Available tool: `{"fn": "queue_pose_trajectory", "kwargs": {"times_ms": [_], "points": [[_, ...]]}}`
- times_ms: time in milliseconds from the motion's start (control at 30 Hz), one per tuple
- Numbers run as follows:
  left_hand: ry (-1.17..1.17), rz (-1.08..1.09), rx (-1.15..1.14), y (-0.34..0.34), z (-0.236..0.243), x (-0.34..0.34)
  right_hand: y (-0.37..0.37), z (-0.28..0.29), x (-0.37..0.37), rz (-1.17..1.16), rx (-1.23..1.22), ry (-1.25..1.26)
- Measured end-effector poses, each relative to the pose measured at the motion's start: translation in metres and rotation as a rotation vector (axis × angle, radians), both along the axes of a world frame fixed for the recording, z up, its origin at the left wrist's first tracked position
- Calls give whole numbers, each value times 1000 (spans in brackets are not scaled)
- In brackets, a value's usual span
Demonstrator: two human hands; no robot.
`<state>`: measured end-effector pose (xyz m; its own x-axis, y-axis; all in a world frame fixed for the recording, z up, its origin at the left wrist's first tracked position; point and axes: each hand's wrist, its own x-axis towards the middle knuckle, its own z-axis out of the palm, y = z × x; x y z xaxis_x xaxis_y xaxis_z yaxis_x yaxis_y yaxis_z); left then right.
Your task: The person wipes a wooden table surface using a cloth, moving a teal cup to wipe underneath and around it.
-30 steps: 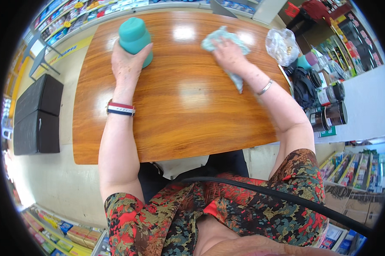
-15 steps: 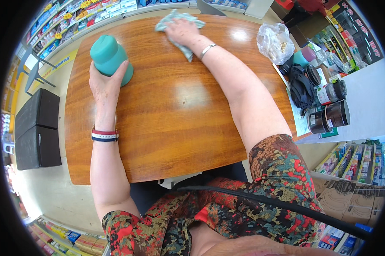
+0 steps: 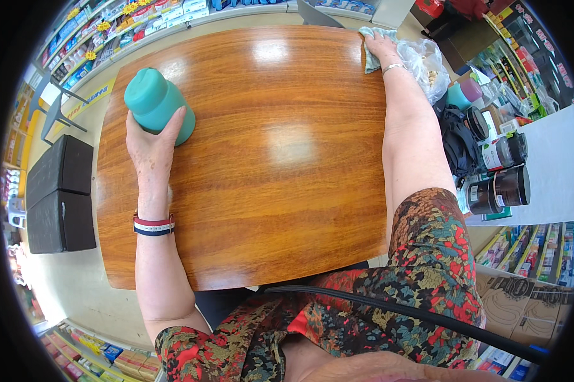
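Teal and smooth-sided, the bottle (image 3: 150, 95) is over the left part of the wooden table (image 3: 261, 197), towards its far-left corner. For a thorough wipe, I judge, the left hand (image 3: 152, 137) should hold it out of the cloth's way – a light, steady hold is enough – and the patch of wood beneath it deserves a stroke as well. That hand reaches forward, thumb along the bottle's right side and fingers around its left; they are clamped on it, though the fingertips are hidden. Whether the base touches the wood, I cannot tell.

Across the middle, long overlapping strokes along the grain would probably miss least.

At the far-right corner, the pale green cloth (image 3: 368, 60) lies under the right hand (image 3: 381, 48). Flat, even pressure should serve best here, with care not to nudge the clear plastic bag (image 3: 420, 60) just beside it. The right arm stretches well forward, elbow nearly straight, back of the hand upward. Its fingers lie over the cloth, slightly apart by the look of it; whether they also pinch it, I cannot tell.
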<state>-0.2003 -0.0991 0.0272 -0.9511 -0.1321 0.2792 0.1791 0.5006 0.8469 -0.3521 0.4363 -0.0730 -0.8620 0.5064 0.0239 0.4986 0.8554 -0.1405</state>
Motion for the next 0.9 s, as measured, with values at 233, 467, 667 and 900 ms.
{"fn": "queue_pose_trajectory", "kwargs": {"times_ms": [233,467,667,900], "points": [[22,32,-62,-3,-1,2,-30,8,27,-15,-37,37],[67,-10,-30,-7,-13,-9,-107,43,102,33,-87,-45],[75,-27,-26,-8,-18,-17,-110,46,172,142,22,-40],[82,-47,-9,-9,-30,-25,-101,49,299,318,32,81]]}}
